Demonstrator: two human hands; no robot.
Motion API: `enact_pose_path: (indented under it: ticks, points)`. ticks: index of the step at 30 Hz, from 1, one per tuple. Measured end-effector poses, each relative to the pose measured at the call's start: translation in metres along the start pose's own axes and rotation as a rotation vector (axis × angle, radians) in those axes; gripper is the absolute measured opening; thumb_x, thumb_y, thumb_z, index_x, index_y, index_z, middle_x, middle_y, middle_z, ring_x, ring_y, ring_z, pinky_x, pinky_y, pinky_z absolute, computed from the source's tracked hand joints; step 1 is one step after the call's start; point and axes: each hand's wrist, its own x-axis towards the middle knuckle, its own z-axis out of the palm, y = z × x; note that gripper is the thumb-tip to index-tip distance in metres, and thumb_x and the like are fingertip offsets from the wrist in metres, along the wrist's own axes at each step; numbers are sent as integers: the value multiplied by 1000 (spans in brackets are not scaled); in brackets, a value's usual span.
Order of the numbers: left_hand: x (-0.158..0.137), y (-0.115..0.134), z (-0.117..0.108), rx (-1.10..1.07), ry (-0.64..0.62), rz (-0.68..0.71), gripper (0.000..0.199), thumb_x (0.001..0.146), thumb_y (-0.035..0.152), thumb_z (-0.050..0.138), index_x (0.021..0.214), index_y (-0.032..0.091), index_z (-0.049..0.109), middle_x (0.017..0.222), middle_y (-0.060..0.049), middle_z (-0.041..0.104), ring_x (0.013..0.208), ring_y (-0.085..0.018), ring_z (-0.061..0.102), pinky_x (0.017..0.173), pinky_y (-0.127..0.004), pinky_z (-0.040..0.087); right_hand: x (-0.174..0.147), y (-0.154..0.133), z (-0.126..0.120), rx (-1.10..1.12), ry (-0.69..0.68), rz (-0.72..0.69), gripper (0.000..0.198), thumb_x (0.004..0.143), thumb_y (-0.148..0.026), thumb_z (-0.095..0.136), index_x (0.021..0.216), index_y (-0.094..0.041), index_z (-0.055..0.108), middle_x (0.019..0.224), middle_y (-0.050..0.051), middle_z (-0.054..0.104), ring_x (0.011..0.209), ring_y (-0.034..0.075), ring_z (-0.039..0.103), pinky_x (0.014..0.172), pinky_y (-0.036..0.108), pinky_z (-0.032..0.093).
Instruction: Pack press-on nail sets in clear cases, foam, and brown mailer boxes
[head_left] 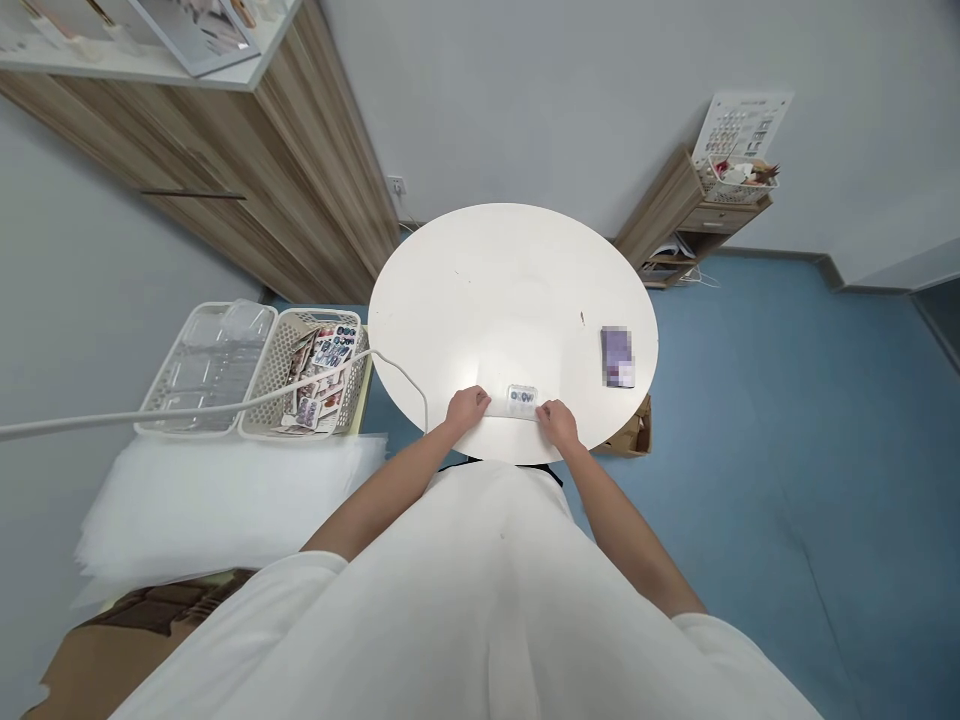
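On the round white table (517,290), near its front edge, lies a small clear case (522,398) with rows of dark, nail-shaped pieces showing inside. It rests on a thin white sheet (498,408) whose outline hardly stands out from the tabletop. My left hand (466,408) pinches this sheet to the left of the case, fingertips together. On the other side, my right hand (557,424) has its fingers closed at the sheet's right corner, close beside the case. Both hands stay low over the table. The sheet's far edge is hard to make out.
A blurred purple item (618,356) lies at the table's right. On the left stand a basket of printed packets (264,388), a tray of clear boxes (214,350) and a stack of white sheets (225,500). A white cable (315,380) crosses to the table's left edge.
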Motion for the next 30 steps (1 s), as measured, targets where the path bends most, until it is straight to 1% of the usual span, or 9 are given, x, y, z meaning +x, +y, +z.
enact_pose_path:
  ticks: [5,9,12,16,19,21,25,28,30]
  points:
    - [5,4,5,129,4,-117,15,80,32,47,80,21,57,83,-3,67,80,-20,60,79,-37,37,1,-2,2,-2,-41,30,27,86,-30,34,81,-18,58,86,8,58,78,19,54,65,29,39]
    - [4,8,6,239,-28,-67,16,81,27,43,82,21,57,76,-3,66,76,-21,59,83,-41,32,0,-5,4,-12,52,-1,24,84,-25,41,102,-20,55,102,11,57,96,24,51,81,38,36]
    - [5,10,6,306,-7,15,16,79,23,43,86,22,57,81,-6,65,84,-23,57,84,-42,30,2,-10,4,-46,119,-147,31,79,-11,42,106,-22,54,120,11,50,113,27,42,92,45,27]
    - [7,13,4,346,35,152,20,76,17,45,91,23,57,101,-8,59,99,-25,50,90,-44,26,4,-13,6,-59,3,-364,37,76,1,36,89,-23,60,130,6,46,126,24,31,100,47,20]
    - [5,17,2,328,-11,234,24,72,8,44,83,23,58,102,-8,57,107,-25,46,93,-46,23,2,-10,6,-37,-30,-378,30,78,-4,39,88,-23,60,135,6,42,130,24,27,102,49,16]
    - [3,22,1,293,-36,274,24,71,7,45,82,23,59,106,-7,56,112,-26,43,94,-47,22,0,-6,4,-17,-43,-393,20,79,-14,46,92,-23,59,138,7,39,132,26,24,103,51,15]
    - [0,31,4,243,-132,420,24,69,22,57,93,25,58,122,-7,49,122,-29,34,100,-48,19,0,-3,4,-2,-73,-410,23,74,-31,59,95,-22,57,143,9,30,134,30,18,101,54,17]
    - [5,32,10,218,-188,472,35,62,28,68,95,24,54,130,-7,43,126,-29,32,102,-46,20,5,-7,9,3,-77,-373,22,73,-26,61,93,-20,55,142,11,30,132,29,23,99,52,25]
    - [10,32,15,206,-196,460,35,61,24,68,92,23,53,130,-8,44,121,-27,38,100,-43,25,9,-11,12,1,-64,-347,21,71,-21,62,91,-19,55,139,12,33,129,28,29,97,49,30]
